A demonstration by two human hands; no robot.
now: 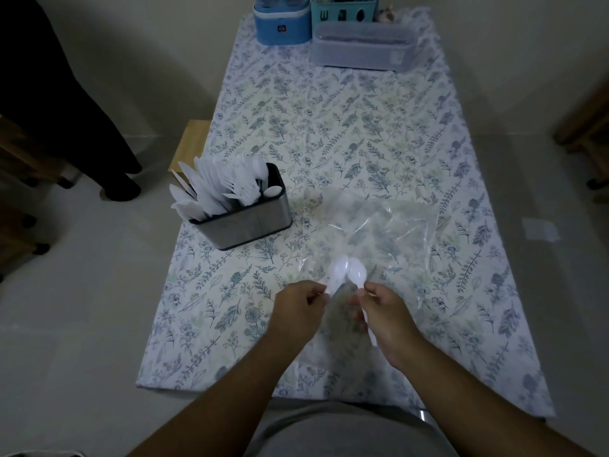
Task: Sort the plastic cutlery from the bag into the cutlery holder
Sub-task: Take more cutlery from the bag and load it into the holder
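Two white plastic spoons are in hand: the left hand (301, 306) pinches the left spoon (338, 271) by its handle, and the right hand (384, 313) pinches the right spoon (357, 274), bowls touching above the clear bag (389, 232). One steel cutlery holder (250, 222), packed with white cutlery (224, 186), stands to the left. Three containers sit at the far end of the flower-patterned tablecloth (346, 133). Pale floor tiles (82, 275) surround the table.

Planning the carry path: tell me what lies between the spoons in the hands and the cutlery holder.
In the head view, only bare floral tablecloth separates the spoons from the cutlery holder. The clear bag lies off to the right.
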